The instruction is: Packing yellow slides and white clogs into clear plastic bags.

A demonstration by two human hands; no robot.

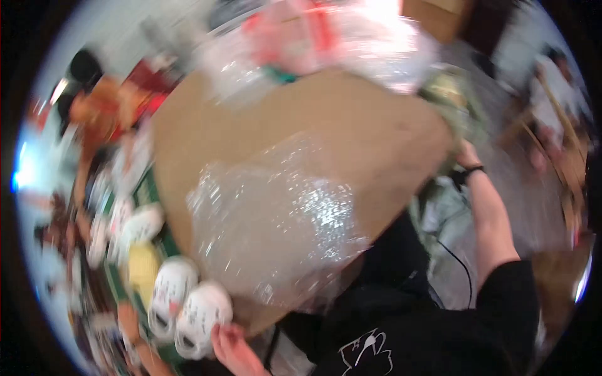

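Two white clogs [204,316] with small printed marks lie side by side at the lower left, by the edge of a brown round-edged table [401,141]. My left hand [232,348] is at the side of the nearer clog, its bent fingers against the heel end. On the table lies a crumpled clear plastic bag [263,225], apart from both hands. My right hand [467,155] reaches past the table's right edge to a greenish sack [454,100]. Its fingers are blurred and partly hidden, so its grip does not show.
Left of the table runs a green work surface [149,194] with more white clogs [141,225] and a yellow piece [143,269]. Another person's hand [128,319] is beside the clogs. Clear and red plastic packaging [295,37] covers the table's far side. Co-workers sit left and right.
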